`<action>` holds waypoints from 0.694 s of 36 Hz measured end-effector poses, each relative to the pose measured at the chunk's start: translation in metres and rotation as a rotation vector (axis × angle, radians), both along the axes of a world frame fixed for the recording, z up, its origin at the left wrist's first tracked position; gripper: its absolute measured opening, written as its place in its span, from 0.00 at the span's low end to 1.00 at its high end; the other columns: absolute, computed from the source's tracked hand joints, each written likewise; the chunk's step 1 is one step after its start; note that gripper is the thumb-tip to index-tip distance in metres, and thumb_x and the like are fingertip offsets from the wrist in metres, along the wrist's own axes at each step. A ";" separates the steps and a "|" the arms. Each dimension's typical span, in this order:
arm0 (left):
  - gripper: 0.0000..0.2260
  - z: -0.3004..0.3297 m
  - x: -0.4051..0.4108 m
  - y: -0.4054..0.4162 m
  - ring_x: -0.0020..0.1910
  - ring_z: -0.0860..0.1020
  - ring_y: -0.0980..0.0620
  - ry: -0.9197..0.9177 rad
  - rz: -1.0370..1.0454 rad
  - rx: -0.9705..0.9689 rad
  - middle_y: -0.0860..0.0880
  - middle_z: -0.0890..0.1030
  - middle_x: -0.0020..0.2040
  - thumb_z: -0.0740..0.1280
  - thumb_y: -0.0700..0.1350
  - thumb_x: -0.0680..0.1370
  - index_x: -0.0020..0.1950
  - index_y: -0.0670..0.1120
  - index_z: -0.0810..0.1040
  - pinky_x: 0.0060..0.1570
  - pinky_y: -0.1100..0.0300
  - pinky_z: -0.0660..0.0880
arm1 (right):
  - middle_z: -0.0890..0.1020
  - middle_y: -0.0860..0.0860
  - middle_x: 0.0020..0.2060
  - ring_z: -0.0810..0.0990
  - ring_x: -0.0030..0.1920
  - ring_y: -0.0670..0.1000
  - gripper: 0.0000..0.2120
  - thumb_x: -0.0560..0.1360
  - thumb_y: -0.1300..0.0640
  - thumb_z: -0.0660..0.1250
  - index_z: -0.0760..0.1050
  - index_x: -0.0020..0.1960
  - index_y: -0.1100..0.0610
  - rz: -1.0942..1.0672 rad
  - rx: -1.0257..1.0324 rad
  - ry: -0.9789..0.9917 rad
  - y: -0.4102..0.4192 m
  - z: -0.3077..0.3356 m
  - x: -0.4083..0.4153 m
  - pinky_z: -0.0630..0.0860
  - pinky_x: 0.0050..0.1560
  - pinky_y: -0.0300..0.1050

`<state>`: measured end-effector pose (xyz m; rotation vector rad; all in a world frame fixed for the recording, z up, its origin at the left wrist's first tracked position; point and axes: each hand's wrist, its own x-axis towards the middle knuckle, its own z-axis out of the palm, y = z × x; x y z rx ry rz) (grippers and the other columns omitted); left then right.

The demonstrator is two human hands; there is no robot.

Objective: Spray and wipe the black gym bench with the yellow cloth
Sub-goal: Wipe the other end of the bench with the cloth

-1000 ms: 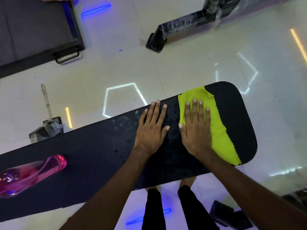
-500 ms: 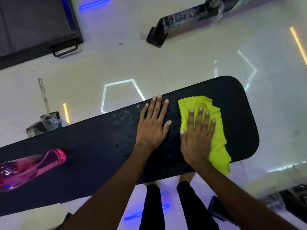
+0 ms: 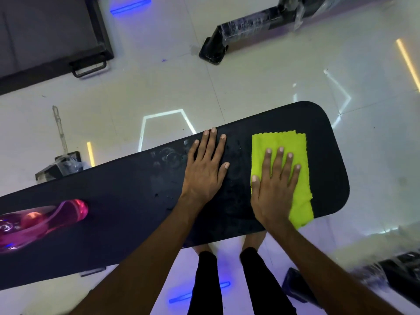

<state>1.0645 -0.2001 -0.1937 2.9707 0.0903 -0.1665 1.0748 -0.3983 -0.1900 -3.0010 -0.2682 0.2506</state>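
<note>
The black gym bench runs across the view from lower left to upper right, with wet droplets and smears near its middle. A yellow cloth lies flat on its right part, one corner hanging over the near edge. My right hand presses flat on the cloth with straight fingers. My left hand rests flat on the bare bench just left of the cloth. A pink spray bottle lies on its side on the bench at the far left.
Glossy white floor tiles surround the bench. A black plastic-wrapped machine foot stands at the back, a dark mat with a handle at back left, a wrapped bench foot at left, and dark equipment at lower right. My legs stand under the bench's near edge.
My right hand slid the cloth first toward the near edge, then toward the bench's right end, and the cloth now lies flatter and squarer. My left hand stayed put.
</note>
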 end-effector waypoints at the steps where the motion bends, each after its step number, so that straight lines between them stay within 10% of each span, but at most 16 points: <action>1: 0.29 0.001 -0.001 0.001 0.86 0.47 0.46 0.004 -0.004 -0.002 0.44 0.49 0.86 0.51 0.56 0.87 0.86 0.47 0.49 0.83 0.45 0.51 | 0.49 0.60 0.88 0.47 0.87 0.65 0.34 0.86 0.43 0.46 0.46 0.88 0.56 0.028 -0.009 0.007 0.002 -0.001 0.001 0.47 0.85 0.69; 16: 0.29 0.006 -0.006 0.003 0.86 0.46 0.46 0.043 -0.007 -0.010 0.45 0.47 0.86 0.50 0.55 0.87 0.86 0.48 0.48 0.83 0.46 0.50 | 0.47 0.60 0.88 0.46 0.88 0.63 0.35 0.87 0.41 0.48 0.44 0.89 0.54 0.577 -0.018 -0.028 0.001 0.003 0.129 0.46 0.86 0.67; 25: 0.29 0.010 -0.007 0.007 0.86 0.46 0.47 0.054 -0.024 -0.024 0.45 0.47 0.86 0.51 0.55 0.87 0.86 0.48 0.48 0.83 0.47 0.50 | 0.49 0.62 0.87 0.48 0.87 0.65 0.38 0.84 0.44 0.52 0.46 0.88 0.56 0.259 -0.028 -0.012 -0.023 0.000 0.024 0.48 0.85 0.70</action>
